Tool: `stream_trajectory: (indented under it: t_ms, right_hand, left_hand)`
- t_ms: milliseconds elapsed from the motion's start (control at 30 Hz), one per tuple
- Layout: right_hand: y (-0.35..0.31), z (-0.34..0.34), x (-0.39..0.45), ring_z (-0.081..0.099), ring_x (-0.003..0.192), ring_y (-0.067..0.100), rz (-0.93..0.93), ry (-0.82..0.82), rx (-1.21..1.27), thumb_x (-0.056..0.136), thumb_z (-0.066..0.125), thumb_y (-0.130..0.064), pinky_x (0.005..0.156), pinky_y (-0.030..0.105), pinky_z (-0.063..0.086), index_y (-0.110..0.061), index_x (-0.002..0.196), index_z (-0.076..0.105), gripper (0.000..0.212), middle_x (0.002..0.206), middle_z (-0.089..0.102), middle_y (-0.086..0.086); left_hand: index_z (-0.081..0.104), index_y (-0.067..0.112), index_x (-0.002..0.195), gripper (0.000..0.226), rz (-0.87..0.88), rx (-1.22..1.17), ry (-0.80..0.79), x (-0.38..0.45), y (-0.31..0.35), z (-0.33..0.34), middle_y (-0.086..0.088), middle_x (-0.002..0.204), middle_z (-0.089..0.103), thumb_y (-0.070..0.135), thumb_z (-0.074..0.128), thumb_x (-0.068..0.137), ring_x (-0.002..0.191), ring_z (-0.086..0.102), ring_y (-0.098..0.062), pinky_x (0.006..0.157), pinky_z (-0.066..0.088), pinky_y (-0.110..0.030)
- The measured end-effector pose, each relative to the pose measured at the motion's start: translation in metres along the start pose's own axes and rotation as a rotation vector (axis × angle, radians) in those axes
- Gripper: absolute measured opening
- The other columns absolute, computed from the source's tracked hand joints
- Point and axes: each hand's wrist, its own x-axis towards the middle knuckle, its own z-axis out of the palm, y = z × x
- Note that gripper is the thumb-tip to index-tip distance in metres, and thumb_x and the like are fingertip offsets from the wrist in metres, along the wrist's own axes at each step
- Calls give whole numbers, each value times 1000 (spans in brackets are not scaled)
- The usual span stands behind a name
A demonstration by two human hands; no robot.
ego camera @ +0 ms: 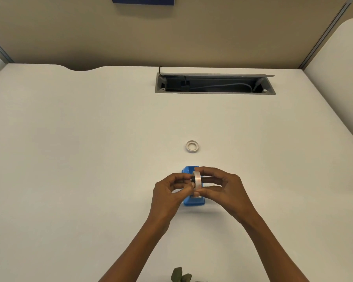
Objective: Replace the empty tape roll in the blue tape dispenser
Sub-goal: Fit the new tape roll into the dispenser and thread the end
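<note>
The blue tape dispenser point(189, 201) stands on the white desk, mostly hidden behind my hands. Just above it I hold a full roll of clear tape point(197, 178) upright, edge toward me, with a dark hub point(192, 178) poking out of its left side. My right hand point(220, 187) pinches the roll from the right. My left hand point(169, 190) has its fingertips on the hub and the roll's left face. An empty white tape core point(192, 146) lies flat on the desk beyond the dispenser.
An open grey cable tray point(214, 92) with a plug and cables is sunk into the white desk point(90, 149) at the back. Beige partition walls enclose the desk behind and to the right. Green leaves point(180, 275) show at the bottom edge.
</note>
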Motion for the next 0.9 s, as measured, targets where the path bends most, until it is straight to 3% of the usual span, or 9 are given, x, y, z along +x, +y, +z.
stream_trajectory:
  t_ms: [67,200,333,400,667,900]
  right_hand:
    - [-2,-1,2,70,94,12,-24,38,-15,64,82,-6,77,24,58,-25,106,69,49,103,74,-4]
    - [-3,-4,10,66,96,4,-72,133,-144,63,84,-19,73,12,51,-29,109,67,50,103,73,-10]
    - [2,-2,17,55,102,-5,-68,149,-252,62,84,-27,72,1,38,-38,109,65,52,107,66,-21]
    - [5,-2,20,50,104,-4,-81,142,-305,63,84,-27,75,-3,35,-38,109,64,51,110,63,-24]
    - [16,-2,31,51,110,3,-55,111,-356,64,83,-26,75,-3,35,-31,111,67,51,117,59,-15]
    - [25,2,37,51,108,3,-34,83,-364,67,81,-29,78,5,36,-29,113,65,49,118,59,-13]
  left_hand:
    - [69,28,93,17,2,-9,2,0,1,0,3,91,75,18,70,81,85,71,-14,77,55,-24]
    - [64,32,101,25,23,9,53,0,1,-4,8,98,69,13,63,85,84,70,-12,66,54,-14]
    - [65,30,101,28,19,29,84,1,-1,-9,8,101,68,8,60,85,95,67,-16,82,55,-32]
    - [65,30,101,26,31,49,90,2,-2,-10,8,101,68,9,60,85,97,65,-14,84,55,-34]
    - [65,37,93,28,44,71,90,4,-6,-12,11,99,68,11,60,86,96,64,-10,74,51,-18]
    - [65,27,102,23,38,76,90,6,-9,-11,4,105,68,10,60,87,99,63,-15,77,50,-21]
